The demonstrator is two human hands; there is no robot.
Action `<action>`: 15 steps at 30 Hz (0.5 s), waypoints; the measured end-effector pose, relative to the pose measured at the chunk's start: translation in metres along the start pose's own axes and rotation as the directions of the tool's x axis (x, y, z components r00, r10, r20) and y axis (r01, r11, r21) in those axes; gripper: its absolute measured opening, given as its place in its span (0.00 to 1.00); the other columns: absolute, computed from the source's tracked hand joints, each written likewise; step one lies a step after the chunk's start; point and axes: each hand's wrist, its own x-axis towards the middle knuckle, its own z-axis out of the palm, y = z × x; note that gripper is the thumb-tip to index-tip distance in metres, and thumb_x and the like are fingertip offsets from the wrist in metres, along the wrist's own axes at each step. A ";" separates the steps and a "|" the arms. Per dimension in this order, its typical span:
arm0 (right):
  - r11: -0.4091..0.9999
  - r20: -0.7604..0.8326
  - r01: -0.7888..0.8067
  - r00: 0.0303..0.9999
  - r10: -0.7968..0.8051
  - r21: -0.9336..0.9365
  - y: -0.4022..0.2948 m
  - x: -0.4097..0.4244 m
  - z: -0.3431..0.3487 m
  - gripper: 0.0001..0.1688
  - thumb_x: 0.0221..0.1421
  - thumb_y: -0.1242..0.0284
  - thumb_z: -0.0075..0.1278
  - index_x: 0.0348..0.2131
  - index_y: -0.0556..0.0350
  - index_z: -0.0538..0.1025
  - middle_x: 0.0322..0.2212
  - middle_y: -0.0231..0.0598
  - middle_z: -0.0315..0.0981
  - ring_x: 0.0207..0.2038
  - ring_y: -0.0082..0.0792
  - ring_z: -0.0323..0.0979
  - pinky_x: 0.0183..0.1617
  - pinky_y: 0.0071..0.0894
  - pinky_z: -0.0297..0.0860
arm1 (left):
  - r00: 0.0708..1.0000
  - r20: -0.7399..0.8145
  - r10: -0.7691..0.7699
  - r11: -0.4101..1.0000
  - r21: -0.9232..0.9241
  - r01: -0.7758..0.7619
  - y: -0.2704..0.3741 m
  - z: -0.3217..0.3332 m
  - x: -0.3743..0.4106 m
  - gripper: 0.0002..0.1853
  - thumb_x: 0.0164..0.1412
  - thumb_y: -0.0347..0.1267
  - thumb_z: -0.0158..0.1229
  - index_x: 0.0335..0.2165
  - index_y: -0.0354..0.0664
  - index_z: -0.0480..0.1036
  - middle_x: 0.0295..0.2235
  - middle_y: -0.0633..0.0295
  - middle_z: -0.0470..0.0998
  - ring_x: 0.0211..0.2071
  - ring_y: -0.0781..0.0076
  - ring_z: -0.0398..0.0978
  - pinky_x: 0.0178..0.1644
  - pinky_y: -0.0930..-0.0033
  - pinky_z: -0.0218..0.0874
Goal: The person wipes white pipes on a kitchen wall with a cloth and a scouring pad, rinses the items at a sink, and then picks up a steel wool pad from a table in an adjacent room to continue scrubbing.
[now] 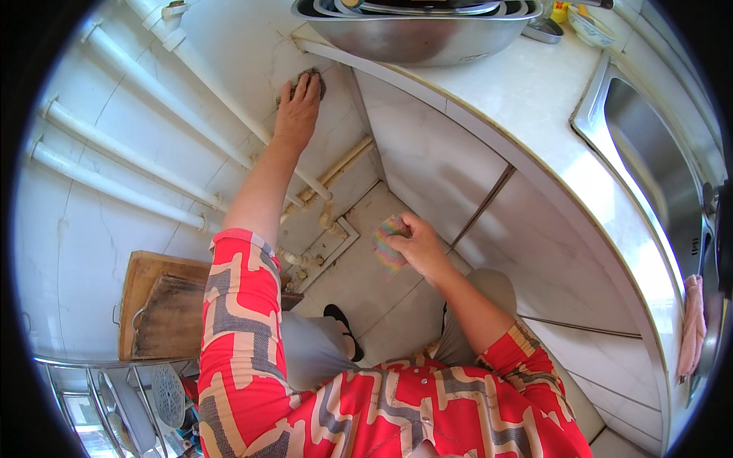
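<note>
My left hand is stretched out to the white tiled wall. Its fingers lie over a dark, mesh-like scouring pad and press it against the tiles, just left of the counter's end. Lower down, in front of the cabinet doors, my right hand grips a rainbow-striped scrubbing cloth between thumb and fingers. That cloth hangs in the air above the tiled floor, and part of it is covered by my fingers.
White pipes run along the wall. A steel basin holding pans stands on the white counter, near a sink. Wooden boards lean at the left, by a metal rack. A pink cloth hangs at the right.
</note>
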 end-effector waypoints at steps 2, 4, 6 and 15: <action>0.996 -0.011 0.073 0.997 -0.073 -0.049 0.016 0.006 -0.008 0.08 0.50 0.77 0.53 0.33 0.62 0.73 0.28 0.33 0.74 0.29 0.21 0.71 0.30 0.27 0.69 | 0.999 0.001 0.048 0.999 -0.023 -0.048 0.003 -0.001 -0.002 0.27 0.55 0.27 0.50 0.55 0.38 0.66 0.61 0.62 0.59 0.63 0.63 0.53 0.64 0.52 0.45; 0.994 -0.007 0.096 0.995 -0.097 -0.055 0.014 0.006 -0.009 0.07 0.51 0.78 0.52 0.33 0.62 0.73 0.28 0.34 0.75 0.29 0.21 0.71 0.30 0.26 0.69 | 0.996 0.001 0.095 0.995 -0.040 -0.095 0.000 0.006 -0.012 0.24 0.55 0.27 0.50 0.52 0.38 0.69 0.61 0.64 0.60 0.63 0.63 0.53 0.64 0.53 0.46; 0.997 0.000 0.067 0.998 -0.067 -0.024 0.010 0.006 -0.012 0.07 0.51 0.79 0.52 0.33 0.62 0.73 0.28 0.34 0.75 0.29 0.21 0.72 0.30 0.26 0.69 | 0.993 0.024 0.115 0.990 -0.085 -0.113 -0.004 0.010 -0.018 0.21 0.55 0.27 0.50 0.49 0.37 0.71 0.60 0.64 0.61 0.61 0.63 0.55 0.63 0.54 0.47; 0.987 0.057 0.155 0.987 -0.152 -0.052 0.022 0.025 -0.020 0.08 0.48 0.83 0.49 0.32 0.61 0.73 0.30 0.36 0.75 0.28 0.23 0.72 0.27 0.25 0.68 | 0.848 0.347 -0.401 -0.192 -0.937 0.293 0.008 -0.049 -0.069 0.21 0.55 0.23 0.48 0.48 0.39 0.72 0.48 0.53 0.73 0.47 0.56 0.71 0.51 0.55 0.63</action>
